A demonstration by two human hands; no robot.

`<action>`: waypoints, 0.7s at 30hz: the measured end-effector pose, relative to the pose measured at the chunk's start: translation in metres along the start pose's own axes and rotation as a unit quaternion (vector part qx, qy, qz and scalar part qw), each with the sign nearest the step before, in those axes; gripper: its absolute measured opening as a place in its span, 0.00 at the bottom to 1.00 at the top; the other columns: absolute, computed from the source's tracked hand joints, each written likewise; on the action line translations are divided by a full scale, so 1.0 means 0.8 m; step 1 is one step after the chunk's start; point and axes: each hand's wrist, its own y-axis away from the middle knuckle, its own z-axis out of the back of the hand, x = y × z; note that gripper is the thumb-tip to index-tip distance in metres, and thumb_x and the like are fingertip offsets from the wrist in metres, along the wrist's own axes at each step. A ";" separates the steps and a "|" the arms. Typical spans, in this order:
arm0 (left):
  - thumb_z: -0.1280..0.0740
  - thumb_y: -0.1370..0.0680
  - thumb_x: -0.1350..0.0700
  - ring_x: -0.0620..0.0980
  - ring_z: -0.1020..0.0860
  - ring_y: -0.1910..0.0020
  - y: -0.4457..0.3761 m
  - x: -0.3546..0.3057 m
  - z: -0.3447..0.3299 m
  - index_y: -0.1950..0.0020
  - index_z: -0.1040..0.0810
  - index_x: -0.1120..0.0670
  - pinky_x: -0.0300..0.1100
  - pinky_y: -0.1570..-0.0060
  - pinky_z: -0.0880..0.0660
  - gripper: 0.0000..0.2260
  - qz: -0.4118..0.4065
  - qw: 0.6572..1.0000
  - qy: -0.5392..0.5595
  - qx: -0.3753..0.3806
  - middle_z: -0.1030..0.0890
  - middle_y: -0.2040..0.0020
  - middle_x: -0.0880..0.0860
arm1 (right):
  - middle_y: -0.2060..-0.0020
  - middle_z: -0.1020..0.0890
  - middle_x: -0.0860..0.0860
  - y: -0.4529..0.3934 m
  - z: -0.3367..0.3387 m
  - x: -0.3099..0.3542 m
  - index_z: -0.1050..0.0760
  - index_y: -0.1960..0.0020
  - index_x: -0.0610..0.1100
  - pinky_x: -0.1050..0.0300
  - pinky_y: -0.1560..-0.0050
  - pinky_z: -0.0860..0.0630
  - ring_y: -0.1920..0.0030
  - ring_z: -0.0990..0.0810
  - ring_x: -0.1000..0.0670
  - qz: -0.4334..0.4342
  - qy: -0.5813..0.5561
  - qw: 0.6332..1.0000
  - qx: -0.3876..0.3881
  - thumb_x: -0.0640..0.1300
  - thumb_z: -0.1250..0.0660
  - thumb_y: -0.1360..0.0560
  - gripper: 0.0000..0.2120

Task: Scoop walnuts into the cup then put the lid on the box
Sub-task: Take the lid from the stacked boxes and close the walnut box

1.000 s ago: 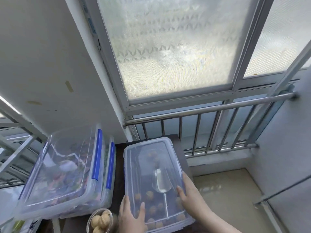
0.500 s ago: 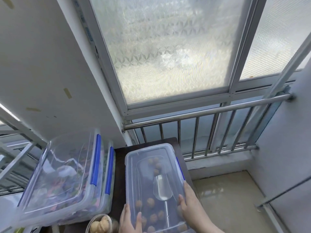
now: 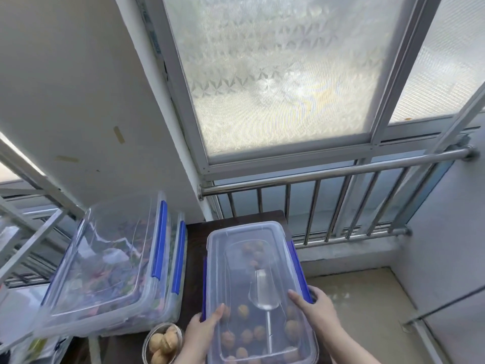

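Observation:
A clear plastic lid lies flat on the walnut box, which has blue side clasps. Through the lid I see several walnuts and a metal scoop inside. My left hand grips the lid's left edge, thumb on top. My right hand grips the right edge over the blue clasp. A small cup holding walnuts stands at the box's near left corner.
Two stacked clear boxes with blue clasps sit to the left on the dark table. A steel railing and frosted window lie behind; a tiled floor is to the right.
The lid has settled lower and flatter onto the box. Both hands slid along its side edges, and the blue clasps now show at either side.

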 end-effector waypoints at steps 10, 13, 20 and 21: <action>0.26 0.30 0.43 0.56 0.24 0.36 0.022 0.005 -0.005 0.29 0.27 0.56 0.44 0.37 0.32 0.33 -0.102 0.986 -0.109 -0.078 0.21 0.35 0.57 | 0.46 0.20 0.47 0.014 -0.014 -0.009 0.23 0.37 0.39 0.56 0.42 0.25 0.46 0.21 0.49 0.113 0.106 0.986 -0.065 0.45 0.19 0.33 0.28; 0.30 0.27 0.42 0.56 0.25 0.34 0.025 0.005 -0.007 0.26 0.31 0.55 0.46 0.33 0.33 0.32 -0.097 0.984 -0.124 -0.085 0.23 0.32 0.56 | 0.48 0.21 0.46 0.018 -0.016 -0.008 0.23 0.35 0.35 0.56 0.43 0.26 0.47 0.21 0.48 0.125 0.114 0.984 -0.061 0.42 0.21 0.32 0.28; 0.32 0.23 0.46 0.57 0.30 0.30 0.022 -0.001 -0.012 0.24 0.35 0.56 0.45 0.33 0.37 0.31 -0.094 0.975 -0.171 -0.103 0.28 0.28 0.58 | 0.50 0.22 0.46 0.021 -0.021 -0.008 0.24 0.33 0.34 0.50 0.44 0.23 0.49 0.20 0.46 0.135 0.136 0.979 -0.073 0.40 0.23 0.29 0.26; 0.33 0.23 0.45 0.57 0.29 0.30 0.023 -0.001 -0.013 0.24 0.35 0.56 0.45 0.33 0.37 0.31 -0.099 0.975 -0.173 -0.099 0.27 0.28 0.58 | 0.50 0.22 0.45 0.022 -0.021 -0.007 0.25 0.33 0.34 0.49 0.43 0.23 0.48 0.20 0.45 0.130 0.139 0.979 -0.072 0.40 0.23 0.29 0.27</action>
